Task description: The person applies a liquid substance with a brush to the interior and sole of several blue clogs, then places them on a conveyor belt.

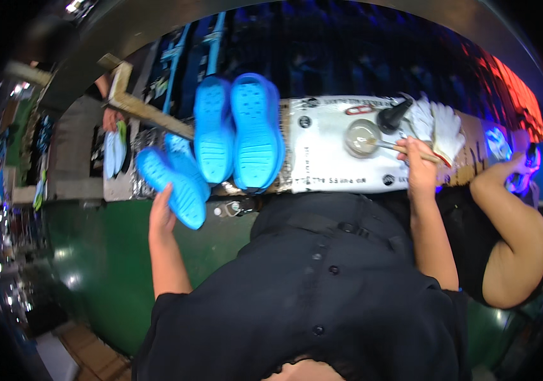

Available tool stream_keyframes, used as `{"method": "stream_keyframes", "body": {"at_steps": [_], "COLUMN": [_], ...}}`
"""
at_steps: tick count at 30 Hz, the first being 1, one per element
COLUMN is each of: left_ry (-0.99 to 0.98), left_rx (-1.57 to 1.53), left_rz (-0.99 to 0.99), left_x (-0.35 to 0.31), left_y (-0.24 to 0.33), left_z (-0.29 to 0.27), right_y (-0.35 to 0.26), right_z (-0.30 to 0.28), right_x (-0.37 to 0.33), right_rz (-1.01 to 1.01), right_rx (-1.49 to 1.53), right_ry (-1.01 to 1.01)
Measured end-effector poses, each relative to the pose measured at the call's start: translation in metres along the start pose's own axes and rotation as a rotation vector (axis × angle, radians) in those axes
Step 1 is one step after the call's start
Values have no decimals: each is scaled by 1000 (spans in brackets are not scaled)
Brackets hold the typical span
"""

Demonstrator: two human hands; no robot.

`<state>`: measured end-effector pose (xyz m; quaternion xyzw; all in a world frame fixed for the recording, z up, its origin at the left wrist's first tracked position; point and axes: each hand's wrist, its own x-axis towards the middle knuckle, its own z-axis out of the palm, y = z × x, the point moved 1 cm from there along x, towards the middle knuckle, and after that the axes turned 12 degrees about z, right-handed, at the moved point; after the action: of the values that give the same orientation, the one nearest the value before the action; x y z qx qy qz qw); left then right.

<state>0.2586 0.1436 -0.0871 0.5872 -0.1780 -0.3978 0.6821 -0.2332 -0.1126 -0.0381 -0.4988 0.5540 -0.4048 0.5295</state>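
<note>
My left hand (161, 211) grips a bright blue shoe sole (173, 189) near its edge, at the left end of the bench. Its face has small holes toward the far end and ridges toward the near end. Between the fingers of my right hand (420, 160) is a wooden-handled brush (414, 151). The brush's head reaches into a round bowl (362, 138) of cloudy liquid. Two more blue soles, one left (213, 130) and one right (255, 130), lie side by side in front of me. Another sole (186, 154) is partly hidden behind the held one.
White printed sheeting (328, 173) covers the bench under the bowl. Beyond the bowl are a black cone-tipped bottle (393, 117), a red clip-like item (359, 110) and white gloves (438, 127). A wooden bar (151, 114) crosses at left. Other people's arms (513, 235) show on both sides.
</note>
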Motion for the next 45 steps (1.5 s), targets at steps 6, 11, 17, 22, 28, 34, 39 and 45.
{"method": "stream_keyframes", "body": {"at_steps": [6, 11, 17, 22, 28, 34, 39, 45], "left_ry": [133, -79, -303, -441, -344, -308, -339, -315], "left_rx": [-256, 68, 131, 71, 229, 234, 306, 380], "left_rz": [71, 21, -275, -370, 280, 452, 538, 671], "left_x": [-46, -89, -137, -129, -80, -59, -61, -62], "left_y": [21, 36, 47, 37, 17, 16, 16, 21], "left_z": [-22, 44, 147, 147, 207, 265, 284, 291], "right_y": [-17, -3, -6, -5, -27, -78, -93, -93], "right_z": [7, 5, 3, -6, -8, 11, 30, 45], "right_x": [-3, 6, 7, 5, -8, -42, -62, -65], "right_rz": [-79, -98, -69, 58, 152, -103, -616, -688], "right_rx": [78, -82, -55, 235, 510, 370, -214, -302], "right_ry": [-11, 10, 46, 45, -116, -255, -259, -247]}}
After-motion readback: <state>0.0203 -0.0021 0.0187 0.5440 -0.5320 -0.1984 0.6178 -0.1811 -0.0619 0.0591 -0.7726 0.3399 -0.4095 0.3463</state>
